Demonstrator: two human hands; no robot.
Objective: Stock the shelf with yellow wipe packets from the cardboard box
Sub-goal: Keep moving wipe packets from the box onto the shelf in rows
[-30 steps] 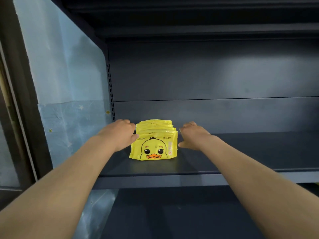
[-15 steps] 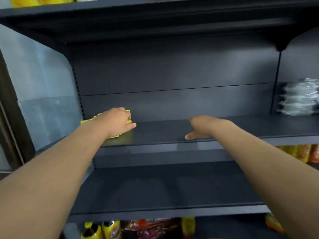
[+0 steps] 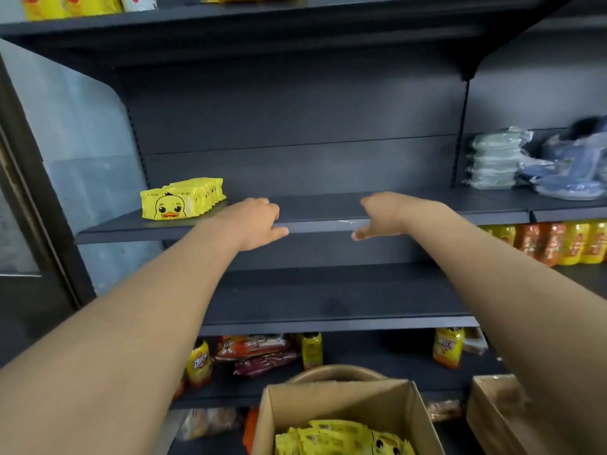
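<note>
The yellow wipe packets (image 3: 182, 200) are glossy flat pouches, and the front one carries a cartoon duck face with an orange bill. They stand upright on edge in a tight row at the left end of the dark shelf (image 3: 427, 208). The duck face looks toward the near side, and the row's long axis runs from near to far, slanting slightly right.

The left hand (image 3: 253, 221) is at the shelf's front edge just right of the row, fingers loosely curled and holding nothing. The right hand (image 3: 382, 213) is further right, equally loose and also holding nothing. Whether either hand touches the shelf I cannot tell.

More yellow packets (image 3: 341, 438) lie jumbled in the open cardboard box (image 3: 410, 408) below.
</note>
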